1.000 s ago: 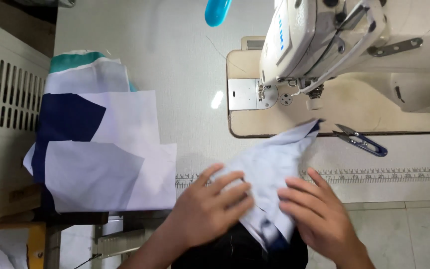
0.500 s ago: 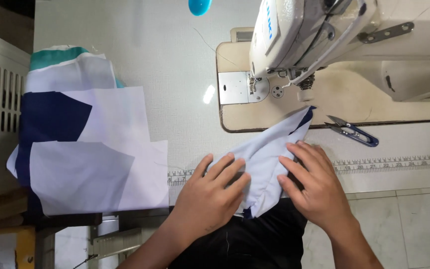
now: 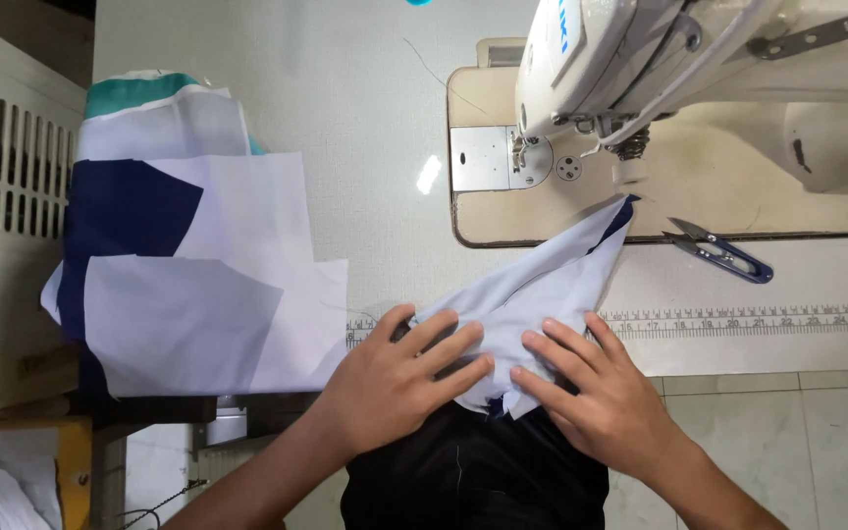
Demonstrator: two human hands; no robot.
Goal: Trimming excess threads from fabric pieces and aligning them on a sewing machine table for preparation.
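Fingers (image 3: pixel 444 339) of both hands press pale fabric (image 3: pixel 542 285).

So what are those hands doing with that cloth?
A person sits at a sewing table with both hands pressed flat on a pale blue piece of fabric. The left hand and right hand lie side by side on its near end, at the table's edge. The cloth's far tip points toward the white sewing machine. Small blue snips lie to the right, and a stack of cut fabric pieces sits to the left.
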